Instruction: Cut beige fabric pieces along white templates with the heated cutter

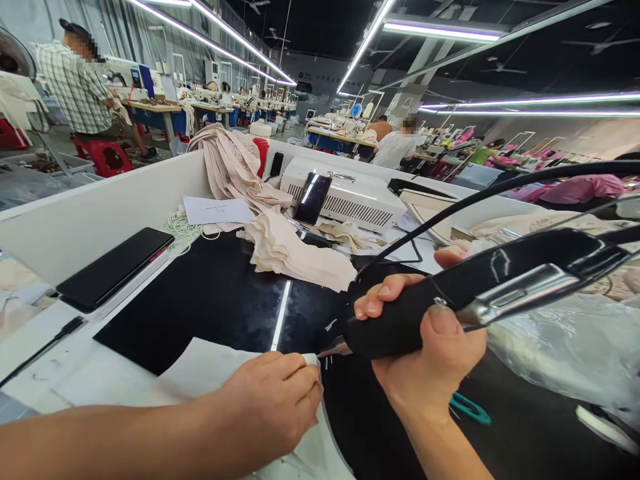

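Note:
My right hand (435, 360) is wrapped round a black corded hand tool (400, 327) with a silver lever along its side. The tool's narrow metal tip (336, 348) points left and meets the edge of a white fabric piece (205, 367). Just left of that tip, my left hand (280, 400) pinches the fabric edge with its fingers closed. The fabric runs under my left forearm across a glossy black board (225, 293). Beyond my hands lies a stack of cream fabric pieces (300, 250).
A black phone (120, 267) lies at the left; another phone (313, 198) leans on a white vented box (345, 193). Clear plastic bags (565, 340) and teal snips (470, 408) are at the right. White panels (100, 187) border the table. Co-workers sit beyond.

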`<state>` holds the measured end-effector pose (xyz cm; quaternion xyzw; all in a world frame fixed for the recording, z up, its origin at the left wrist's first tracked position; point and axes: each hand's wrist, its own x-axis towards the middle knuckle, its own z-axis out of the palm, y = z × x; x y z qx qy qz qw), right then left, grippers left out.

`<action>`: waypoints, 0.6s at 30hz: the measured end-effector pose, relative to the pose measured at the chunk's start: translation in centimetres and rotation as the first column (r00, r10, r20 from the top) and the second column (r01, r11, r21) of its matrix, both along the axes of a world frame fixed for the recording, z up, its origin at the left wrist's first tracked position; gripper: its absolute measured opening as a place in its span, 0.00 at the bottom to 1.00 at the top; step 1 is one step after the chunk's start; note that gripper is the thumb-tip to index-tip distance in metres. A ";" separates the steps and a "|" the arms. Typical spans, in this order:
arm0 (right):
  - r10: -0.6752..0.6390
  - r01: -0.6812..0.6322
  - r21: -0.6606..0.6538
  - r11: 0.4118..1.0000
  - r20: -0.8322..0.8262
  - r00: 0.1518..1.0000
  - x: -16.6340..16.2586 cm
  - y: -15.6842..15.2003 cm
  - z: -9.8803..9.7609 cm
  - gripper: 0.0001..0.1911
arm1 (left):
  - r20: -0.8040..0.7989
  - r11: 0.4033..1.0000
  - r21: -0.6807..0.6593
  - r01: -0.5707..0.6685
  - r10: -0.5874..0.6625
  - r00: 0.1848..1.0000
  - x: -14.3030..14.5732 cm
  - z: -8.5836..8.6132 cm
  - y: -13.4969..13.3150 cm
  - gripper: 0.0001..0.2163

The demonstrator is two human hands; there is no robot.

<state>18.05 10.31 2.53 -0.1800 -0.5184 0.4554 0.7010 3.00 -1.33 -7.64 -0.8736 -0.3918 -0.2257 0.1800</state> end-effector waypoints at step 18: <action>-0.004 0.001 0.108 0.994 0.028 1.000 -0.7 -0.5 -1.2 0.21 | 0.032 0.999 0.032 -0.011 0.010 0.999 -1.0 0.1 -0.8 0.12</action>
